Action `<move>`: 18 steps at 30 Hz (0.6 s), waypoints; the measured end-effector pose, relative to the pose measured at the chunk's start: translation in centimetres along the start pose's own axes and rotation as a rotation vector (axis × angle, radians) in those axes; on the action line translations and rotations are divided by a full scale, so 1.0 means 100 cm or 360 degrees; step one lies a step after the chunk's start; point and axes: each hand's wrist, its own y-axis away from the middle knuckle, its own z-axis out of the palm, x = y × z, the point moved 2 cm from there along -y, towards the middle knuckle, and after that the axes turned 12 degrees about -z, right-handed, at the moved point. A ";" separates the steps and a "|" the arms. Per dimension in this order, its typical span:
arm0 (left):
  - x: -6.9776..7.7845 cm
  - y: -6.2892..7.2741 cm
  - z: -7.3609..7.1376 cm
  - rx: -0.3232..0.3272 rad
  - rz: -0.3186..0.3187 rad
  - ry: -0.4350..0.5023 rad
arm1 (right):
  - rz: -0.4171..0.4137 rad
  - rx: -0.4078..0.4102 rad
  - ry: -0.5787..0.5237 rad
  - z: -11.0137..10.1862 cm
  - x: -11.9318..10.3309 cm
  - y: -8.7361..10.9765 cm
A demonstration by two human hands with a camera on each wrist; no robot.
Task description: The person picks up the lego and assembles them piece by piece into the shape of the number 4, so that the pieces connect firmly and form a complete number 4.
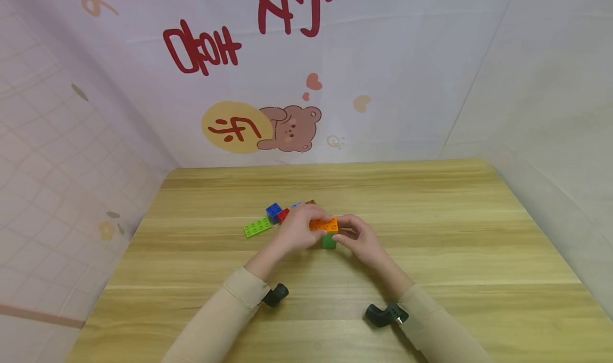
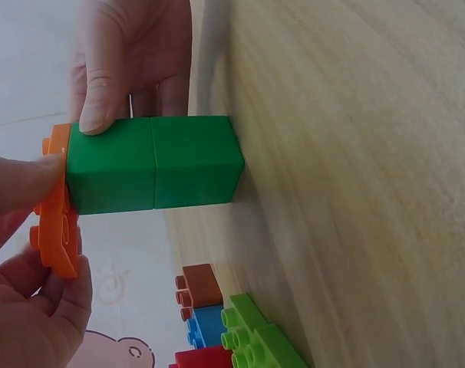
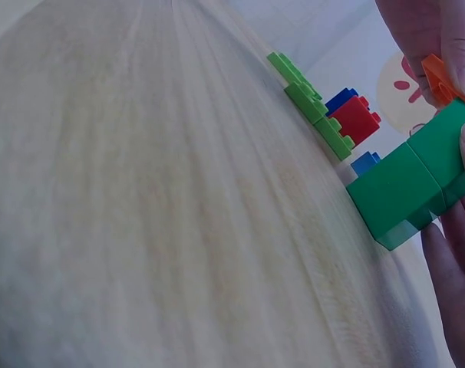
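Note:
Two dark green blocks, an upper green block (image 2: 113, 172) and a lower green block (image 2: 196, 162), are stacked upright on the wooden table. An orange toy brick (image 1: 328, 225) lies across the top of the stack and overhangs to the left. My left hand (image 1: 303, 229) pinches the overhanging part between thumb and fingers. On the other side, my right hand (image 1: 365, 242) grips the upper green block, thumb on its near face and fingers behind. In the right wrist view, the orange brick (image 3: 440, 79) is partly hidden by the left fingers.
Left of the stack lie a light green brick (image 1: 257, 227), a blue brick (image 1: 274, 212) and a red brick (image 1: 283, 214). Behind my left hand are a brown brick (image 2: 202, 285) and a lighter blue brick (image 2: 210, 325). A printed cloth (image 1: 383, 86) hangs beyond the table.

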 end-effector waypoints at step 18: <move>0.000 0.004 0.004 0.0065 0.0086 -0.0031 | -0.0010 -0.0013 0.0032 0.000 -0.002 0.001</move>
